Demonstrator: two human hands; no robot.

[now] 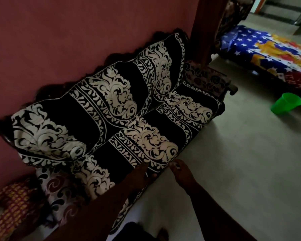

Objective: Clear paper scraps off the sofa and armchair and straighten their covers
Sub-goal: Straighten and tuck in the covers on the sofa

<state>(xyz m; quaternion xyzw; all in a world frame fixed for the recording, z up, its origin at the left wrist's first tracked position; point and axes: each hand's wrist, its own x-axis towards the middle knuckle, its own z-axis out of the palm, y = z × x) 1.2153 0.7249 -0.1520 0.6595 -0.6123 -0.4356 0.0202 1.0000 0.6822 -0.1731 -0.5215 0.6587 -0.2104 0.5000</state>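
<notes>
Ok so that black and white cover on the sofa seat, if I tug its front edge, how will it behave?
The sofa cover is probably floppy: it drapes over the seat's front edge. It would likely slide and bunch rather than move as a sheet. Both the left hand and right hand are at that edge, which should help pull it evenly.

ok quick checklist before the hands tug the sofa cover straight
1. Both hands at the seat's front edge: ok, left hand and right hand are there.
2. Left hand's grip on the sofa cover: cannot tell, too dark.
3. Right hand free: not ok, it seems to pinch a small pale bit.
4. Seat clear of paper scraps: ok, none visible, though dim.
5. Green cup out of the way: ok, on the floor apart.
</notes>
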